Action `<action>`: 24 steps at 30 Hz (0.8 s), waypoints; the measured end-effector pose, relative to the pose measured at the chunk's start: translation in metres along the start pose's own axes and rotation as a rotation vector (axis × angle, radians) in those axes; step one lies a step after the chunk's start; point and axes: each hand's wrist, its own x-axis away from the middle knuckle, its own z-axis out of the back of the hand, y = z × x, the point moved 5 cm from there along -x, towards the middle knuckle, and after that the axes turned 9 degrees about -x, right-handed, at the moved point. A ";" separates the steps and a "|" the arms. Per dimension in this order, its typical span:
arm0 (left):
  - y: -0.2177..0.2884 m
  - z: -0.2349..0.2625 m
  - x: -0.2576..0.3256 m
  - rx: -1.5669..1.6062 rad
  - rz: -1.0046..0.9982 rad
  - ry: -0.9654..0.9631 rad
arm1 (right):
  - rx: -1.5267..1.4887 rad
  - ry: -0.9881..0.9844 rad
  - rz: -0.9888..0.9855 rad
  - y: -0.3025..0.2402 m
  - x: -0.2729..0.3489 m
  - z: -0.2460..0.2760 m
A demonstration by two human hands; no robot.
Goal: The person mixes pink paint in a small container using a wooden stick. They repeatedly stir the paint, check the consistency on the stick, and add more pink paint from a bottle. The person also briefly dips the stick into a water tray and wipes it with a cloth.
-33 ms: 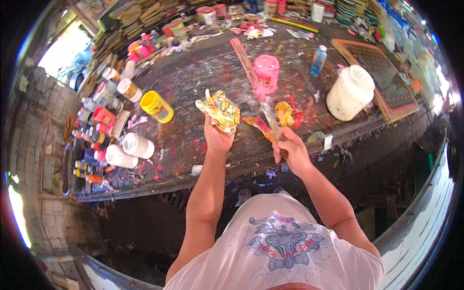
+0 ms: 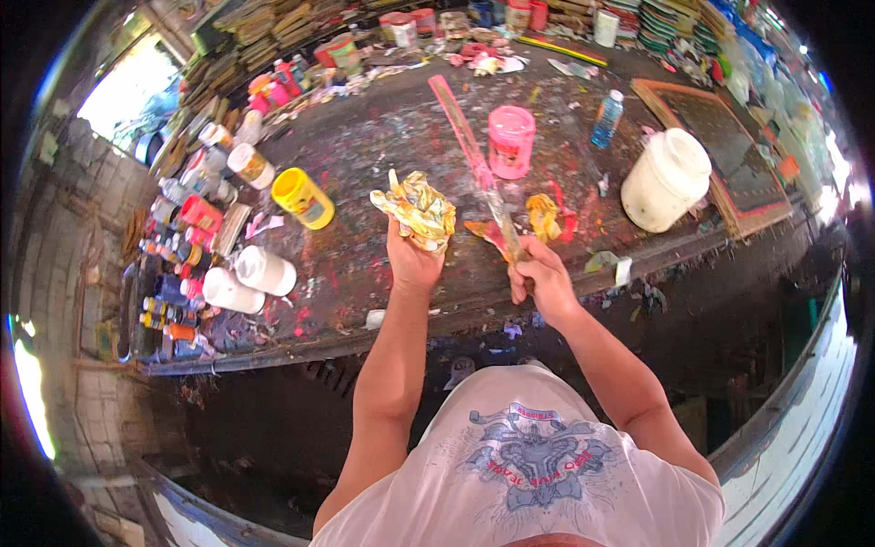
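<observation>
My left hand (image 2: 416, 261) is closed around a crumpled rag (image 2: 417, 211), white with yellow and dark stains, held over the near part of the workbench. In my right hand (image 2: 544, 278) is the near end of a long flat stick (image 2: 467, 137), smeared with pink along its far part. The stick slants away to the left, over the bench. Just right of it stands a pink plastic tub (image 2: 511, 146). Near my right hand lie a crumpled yellow piece (image 2: 542, 217) and a red-and-yellow stained scrap (image 2: 488, 233). A yellow tub (image 2: 303, 199) is left of my left hand.
On the paint-spattered bench (image 2: 365, 137), a white jar (image 2: 666, 180), a blue bottle (image 2: 607, 119) and a wooden-framed screen (image 2: 715, 155) stand or lie at right. Several paint bottles (image 2: 187, 273) and white containers (image 2: 265, 271) crowd the left edge. Scraps (image 2: 488, 59) litter the back.
My right hand and the stick have shifted slightly left, so a gap shows between the stick and the pink tub. My left hand keeps its grip on the rag. The view has shifted slightly.
</observation>
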 end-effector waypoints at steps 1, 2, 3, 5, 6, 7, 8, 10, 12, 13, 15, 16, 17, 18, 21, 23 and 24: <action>0.006 0.003 0.003 0.005 -0.005 0.019 | 0.043 -0.020 -0.015 0.010 -0.016 -0.013; 0.011 0.005 0.005 0.010 -0.006 0.035 | 0.154 0.000 -0.041 0.021 -0.033 -0.026; 0.013 0.007 0.007 0.012 -0.006 0.054 | 0.263 0.019 -0.068 0.033 -0.050 -0.036; 0.014 -0.008 0.011 -0.024 0.010 0.104 | 0.603 0.023 0.025 0.050 -0.074 -0.051; 0.016 -0.003 0.012 -0.108 -0.007 0.080 | 0.830 -0.019 0.135 0.055 -0.079 -0.069; 0.018 0.000 0.011 -0.193 -0.021 0.053 | 1.054 -0.059 0.250 0.059 -0.081 -0.086; 0.020 0.004 0.007 -0.327 -0.085 0.125 | 1.015 -0.054 0.161 0.067 -0.080 -0.091; 0.028 0.014 -0.009 -0.485 -0.013 0.248 | 1.093 -0.100 0.159 0.077 -0.091 -0.094; 0.030 0.017 -0.015 -0.554 0.021 0.366 | 1.128 -0.125 0.181 0.079 -0.096 -0.097; 0.030 0.018 -0.019 -0.564 0.033 0.382 | 1.142 -0.110 0.176 0.078 -0.097 -0.098; 0.025 0.017 -0.029 -0.585 0.067 0.409 | 1.169 -0.070 0.159 0.074 -0.094 -0.096; 0.026 0.024 -0.036 -0.559 0.035 0.428 | 1.195 -0.088 0.140 0.070 -0.088 -0.100; 0.032 0.033 -0.044 -0.533 0.005 0.445 | 1.220 -0.104 0.120 0.066 -0.080 -0.103; 0.034 0.042 -0.056 -0.505 -0.023 0.455 | 1.248 -0.112 0.102 0.060 -0.074 -0.103; 0.049 0.082 -0.090 -0.471 0.000 0.512 | 1.297 -0.156 0.085 0.064 -0.044 -0.099; 0.071 0.113 -0.102 -0.559 -0.068 0.566 | 1.228 -0.195 0.087 0.071 -0.019 -0.100; 0.072 0.110 -0.102 -0.590 -0.045 0.562 | 1.211 -0.191 0.055 0.067 -0.007 -0.098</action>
